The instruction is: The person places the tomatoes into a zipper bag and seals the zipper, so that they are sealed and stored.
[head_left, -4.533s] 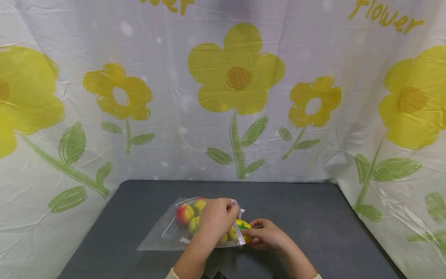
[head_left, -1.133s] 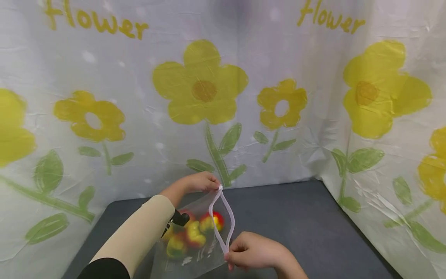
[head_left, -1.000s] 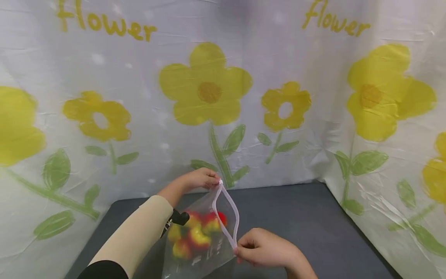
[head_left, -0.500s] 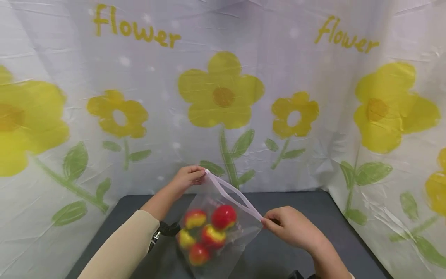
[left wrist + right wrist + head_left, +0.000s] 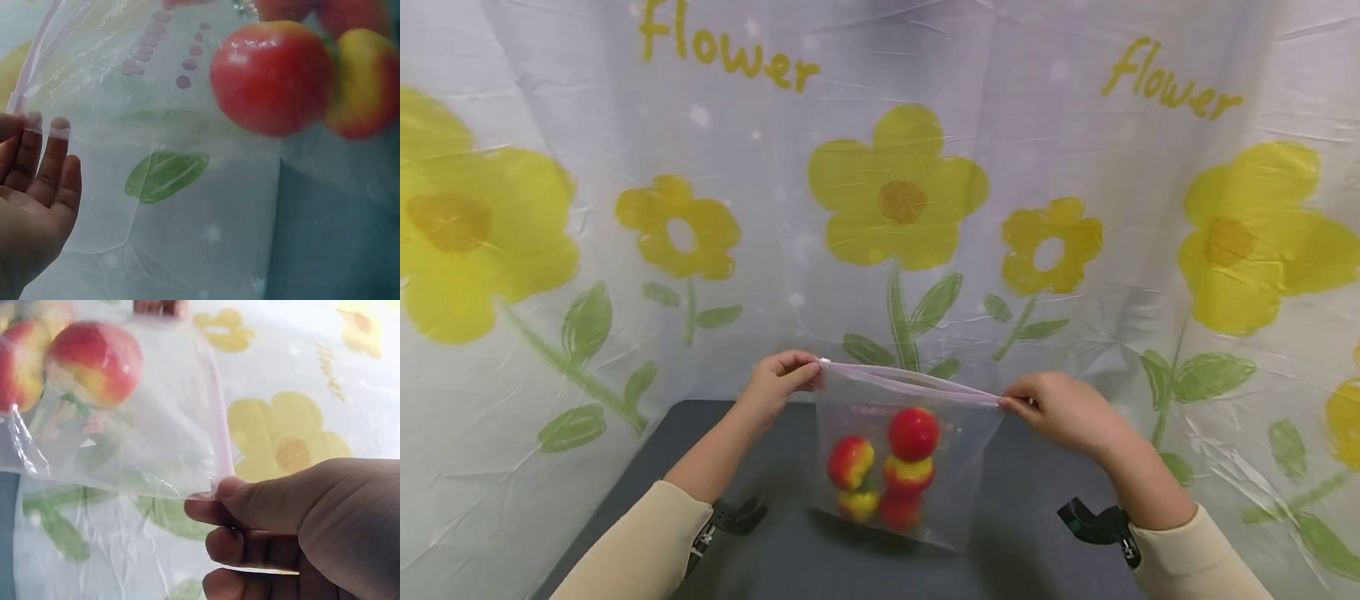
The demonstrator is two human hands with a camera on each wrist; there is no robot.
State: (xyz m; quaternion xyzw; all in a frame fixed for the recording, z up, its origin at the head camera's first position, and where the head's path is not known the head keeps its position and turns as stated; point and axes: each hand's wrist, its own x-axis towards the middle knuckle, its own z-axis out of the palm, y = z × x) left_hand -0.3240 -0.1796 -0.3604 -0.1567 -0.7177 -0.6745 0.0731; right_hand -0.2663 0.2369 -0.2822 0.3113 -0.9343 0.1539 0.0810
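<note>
A clear zip bag [image 5: 962,467] with a pale pink slider seal hangs upright between both hands, its mouth parted along the middle. Inside it are several red-and-yellow fruits [image 5: 913,434], bunched toward the lower left and blurred by the plastic. My left hand [image 5: 777,383] pinches the bag's top left corner at the white slider [image 5: 824,362]. At the opposite top corner, my right hand [image 5: 1060,412] pinches the end of the seal between thumb and forefinger, as the right wrist view shows up close. Pink print [image 5: 150,40] marks the plastic in the left wrist view.
Beneath the bag lies a dark grey table [image 5: 760,533], with the bag's shadow on it. Behind and at the sides hangs a pale curtain [image 5: 775,292] painted with yellow flowers. A black wrist camera [image 5: 1093,525] sits at the right cuff, another at the left.
Earlier, fruit went in at the mouth while the bag lay on the table. Since then both hands have lifted it by its corners, turned it to face forward and stretched the seal nearly level.
</note>
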